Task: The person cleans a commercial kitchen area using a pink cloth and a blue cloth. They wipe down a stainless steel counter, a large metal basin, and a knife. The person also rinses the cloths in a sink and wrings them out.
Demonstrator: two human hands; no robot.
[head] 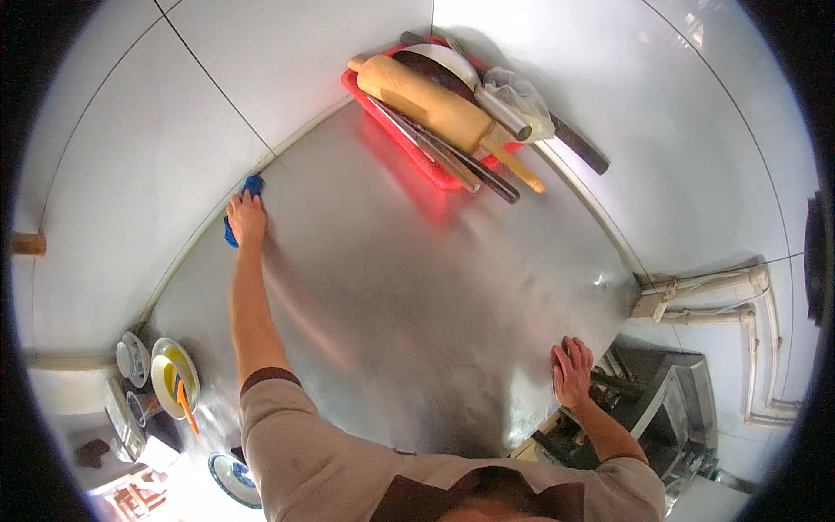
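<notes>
My left hand (248, 217) presses a blue cloth (252, 185) onto the metal countertop (391, 280), at its far left edge where it meets the tiled wall. Parts of the cloth show above the fingers and to their left. The palm side is hidden. My right hand (571, 370) rests on the countertop's right edge with nothing seen in it, its fingers slightly spread.
At the back corner a red plastic basket (430, 173) holds a wooden rolling pin (424, 101), a metal tube and a plastic bag. Bowls (175, 378) with an orange-handled utensil (184, 408) stand at left. Pipes (708, 284) run along the right wall.
</notes>
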